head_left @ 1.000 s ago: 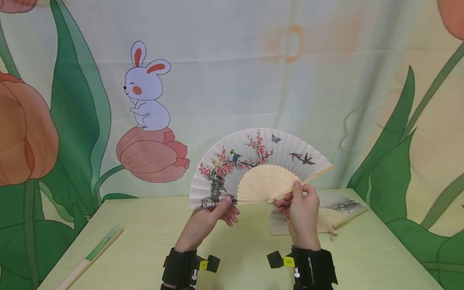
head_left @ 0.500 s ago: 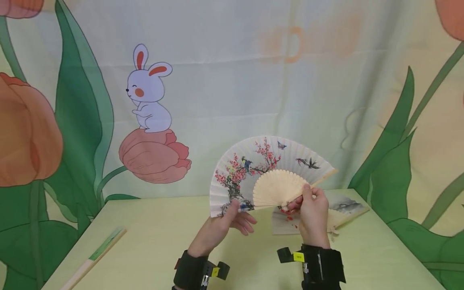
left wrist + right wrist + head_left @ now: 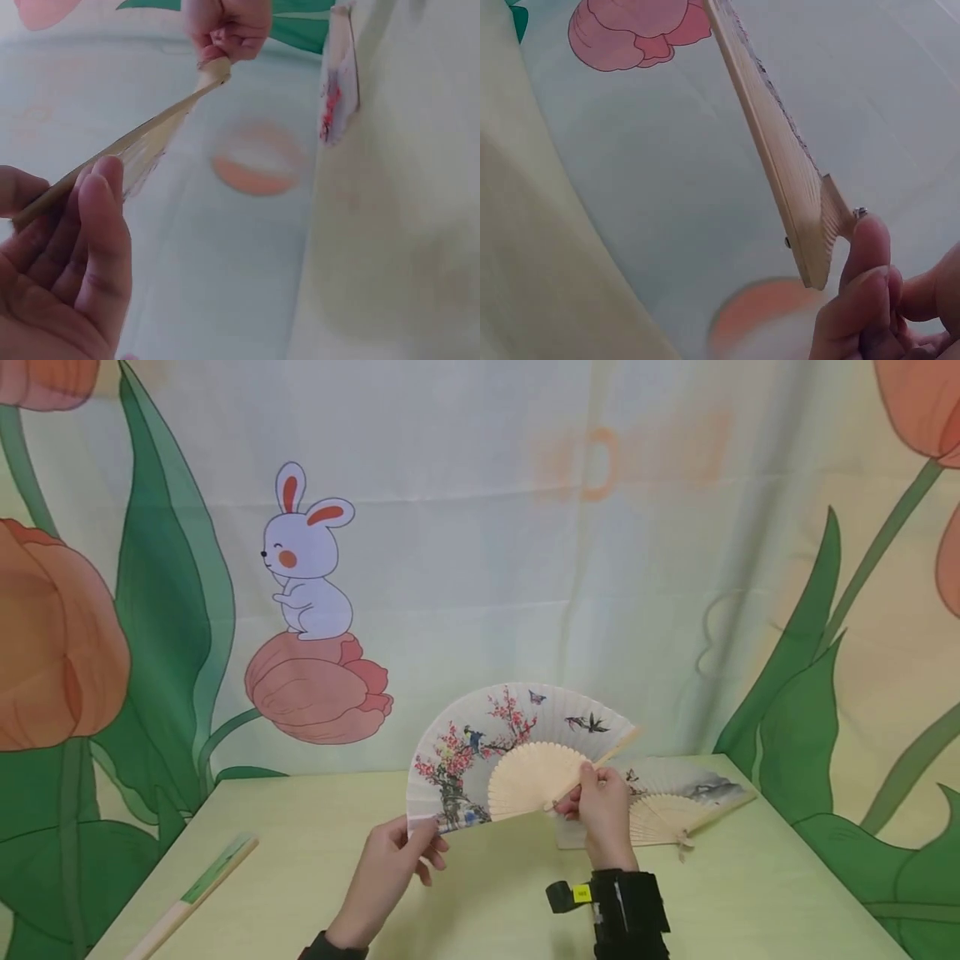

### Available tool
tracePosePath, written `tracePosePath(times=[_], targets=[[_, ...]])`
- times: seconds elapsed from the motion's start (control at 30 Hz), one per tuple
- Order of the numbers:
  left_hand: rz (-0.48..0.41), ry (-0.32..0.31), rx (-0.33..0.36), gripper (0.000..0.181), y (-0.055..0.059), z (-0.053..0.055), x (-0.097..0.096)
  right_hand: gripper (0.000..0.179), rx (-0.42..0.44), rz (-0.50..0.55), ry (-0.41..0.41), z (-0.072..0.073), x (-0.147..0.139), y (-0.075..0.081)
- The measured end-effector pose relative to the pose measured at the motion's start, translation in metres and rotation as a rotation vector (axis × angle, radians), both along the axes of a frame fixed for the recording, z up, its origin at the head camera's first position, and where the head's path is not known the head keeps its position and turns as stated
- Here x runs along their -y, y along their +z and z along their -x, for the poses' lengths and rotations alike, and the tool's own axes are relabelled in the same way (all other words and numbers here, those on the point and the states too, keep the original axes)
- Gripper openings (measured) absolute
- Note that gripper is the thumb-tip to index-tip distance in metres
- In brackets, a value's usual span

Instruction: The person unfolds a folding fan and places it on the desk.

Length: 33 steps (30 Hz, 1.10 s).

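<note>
Spread bird-patterned fan (image 3: 517,764) held between left hand (image 3: 392,870), pinching its lower-left corner, and right hand (image 3: 607,817), gripping its right edge.

Two spread fans (image 3: 536,777) (image 3: 667,814), one folded fan (image 3: 197,892), one table (image 3: 480,902).

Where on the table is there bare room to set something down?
Bare table shows between the folded fan and left hand; between left hand and right hand, below the held fan; and at front right, before the lying fan. Crowded: the back right, where right hand screens part of the lying fan in head view.
</note>
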<state>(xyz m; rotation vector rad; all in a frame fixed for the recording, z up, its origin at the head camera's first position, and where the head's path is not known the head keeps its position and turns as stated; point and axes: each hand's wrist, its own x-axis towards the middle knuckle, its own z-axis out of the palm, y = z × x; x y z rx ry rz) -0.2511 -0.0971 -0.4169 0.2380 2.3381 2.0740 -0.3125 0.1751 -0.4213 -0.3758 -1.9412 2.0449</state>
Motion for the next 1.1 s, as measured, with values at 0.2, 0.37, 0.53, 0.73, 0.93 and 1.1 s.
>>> tracePosePath(times=[0.2, 0.37, 0.53, 0.73, 0.93, 1.1], targets=[[0.169, 0.070, 0.134, 0.027, -0.018, -0.011, 0.035, 0.026, 0.042, -0.037, 0.042, 0.008, 0.010, -0.017], [0.326, 0.011, 0.198, 0.028, -0.035, -0.017, 0.052, 0.027, 0.065, -0.096, 0.071, 0.011, 0.020, -0.028], [0.426, 0.001, 0.227, 0.025, -0.044, -0.025, 0.062, 0.027, 0.107, -0.171, 0.144, 0.013, 0.030, -0.043], [0.482, -0.028, 0.247, 0.023, -0.052, -0.031, 0.067, 0.030, 0.131, -0.158, 0.216, 0.014, 0.036, -0.059], [0.519, -0.067, 0.227, 0.027, -0.061, -0.033, 0.066, 0.027, 0.138, -0.178, 0.237, 0.016, 0.034, -0.070], [0.531, -0.085, 0.210, 0.027, -0.067, -0.034, 0.065, 0.028, 0.171, -0.224, 0.264, 0.018, 0.029, -0.076]])
